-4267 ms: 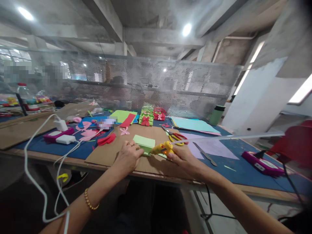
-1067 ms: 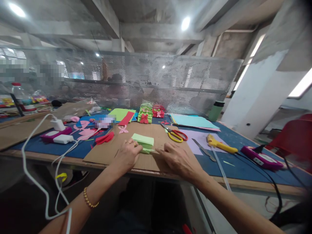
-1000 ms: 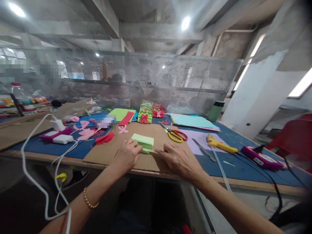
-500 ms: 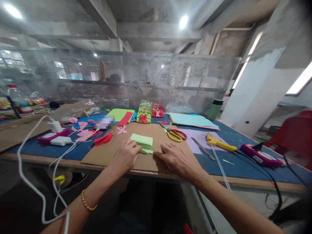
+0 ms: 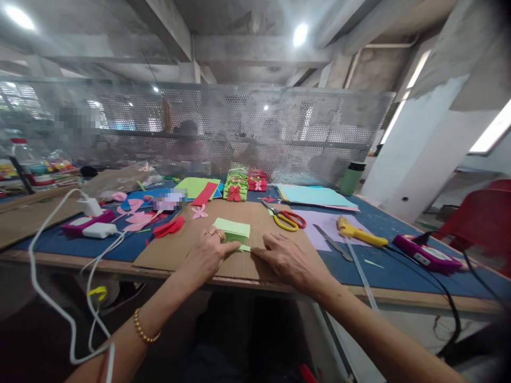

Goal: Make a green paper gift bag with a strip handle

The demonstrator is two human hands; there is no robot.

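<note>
A light green folded piece of craft paper or foam [image 5: 236, 229] rests on the brown cardboard sheet [image 5: 167, 259] in front of me. My left hand [image 5: 207, 252] is closed on its left side, with the thumb stretched along the near lower edge. From beneath that thumb a narrow light green strip [image 5: 246, 248] shows along the piece's near side. The fingers of my right hand [image 5: 285, 260] are bent, and the forward fingertips press on the strip's right end. What lies under the left fingers is hidden.
Scissors [image 5: 289, 219], a metal blade [image 5: 333, 243] and a yellow glue gun [image 5: 361, 234] lie to the right. Small green bags [image 5: 235, 187] with a red bow stand behind. Pink and red cut pieces [image 5: 170, 227] and white cables [image 5: 38, 234] are on the left.
My left thumb has slid right and now reaches over the strip's left part, so less of the strip shows. The right hand stays at the strip's end.
</note>
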